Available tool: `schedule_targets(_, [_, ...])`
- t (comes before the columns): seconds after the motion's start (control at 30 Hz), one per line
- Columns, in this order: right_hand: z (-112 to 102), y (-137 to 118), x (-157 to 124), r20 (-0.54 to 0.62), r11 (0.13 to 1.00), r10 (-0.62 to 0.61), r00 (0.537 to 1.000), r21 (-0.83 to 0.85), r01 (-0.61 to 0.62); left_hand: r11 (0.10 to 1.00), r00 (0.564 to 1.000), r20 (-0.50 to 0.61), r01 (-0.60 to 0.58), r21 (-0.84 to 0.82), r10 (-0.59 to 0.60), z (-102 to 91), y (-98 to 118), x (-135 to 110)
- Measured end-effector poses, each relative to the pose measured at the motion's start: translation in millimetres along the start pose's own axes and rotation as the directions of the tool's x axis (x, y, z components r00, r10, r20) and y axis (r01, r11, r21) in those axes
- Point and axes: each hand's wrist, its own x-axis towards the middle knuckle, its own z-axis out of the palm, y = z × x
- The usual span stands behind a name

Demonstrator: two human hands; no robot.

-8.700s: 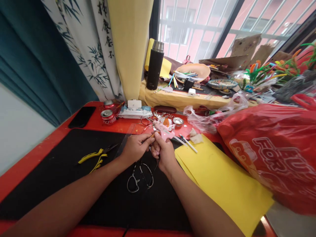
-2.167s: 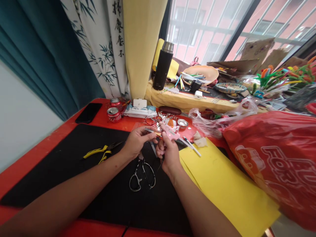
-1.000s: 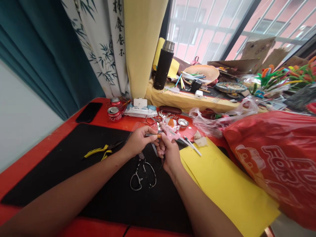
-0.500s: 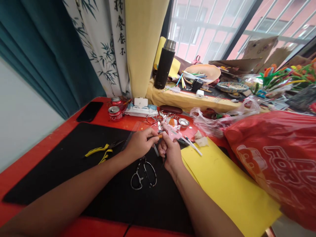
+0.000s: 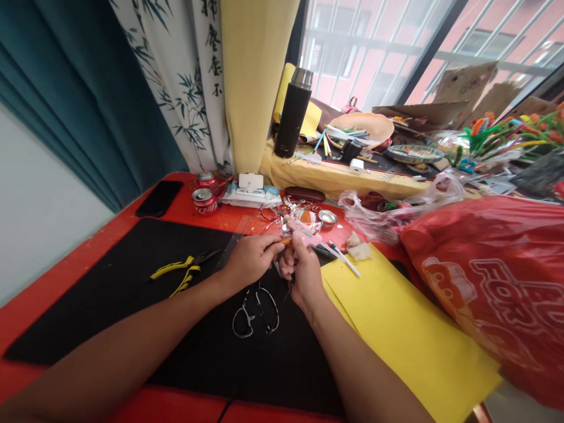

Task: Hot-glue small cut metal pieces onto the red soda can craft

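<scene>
My right hand [image 5: 306,270] is wrapped round a pink glue gun [image 5: 308,233], whose body shows above the thumb. My left hand [image 5: 249,261] pinches a small orange-brown piece [image 5: 286,241] just left of the gun; its far end is close to my right fingers, and I cannot tell what it is. Scissors [image 5: 274,305] with black-and-white handles lie below my hands on the black mat [image 5: 198,346], their blades partly hidden. Pliers with yellow handles [image 5: 176,267] rest on the mat to the left.
Yellow paper [image 5: 405,317] lies right of my arm, beside a red plastic bag [image 5: 493,282]. Behind my hands are shiny scraps, a small metal dish [image 5: 328,218], a soda can [image 5: 204,202] and a phone [image 5: 159,198]. A black thermos [image 5: 293,114] stands on the sill.
My left fingers have closed in further round the orange-brown piece, and the hand has turned slightly. The right hand and glue gun have barely shifted.
</scene>
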Motion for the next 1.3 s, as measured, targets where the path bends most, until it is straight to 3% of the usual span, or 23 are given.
schedule_targets(0.77, [0.8, 5.1, -0.1, -0.024, 0.996, -0.064, 0.998, -0.056, 0.063, 0.997, 0.997, 0.043, 0.064, -0.048, -0.062, 5.8, -0.1, -2.8])
schedule_targets(1.3, [-1.9, 3.1, -0.1, -0.033, 0.998, -0.021, 0.999, -0.066, 0.019, 0.985, 0.995, 0.052, 0.090, -0.147, -0.083, 7.3, -6.4, 3.6])
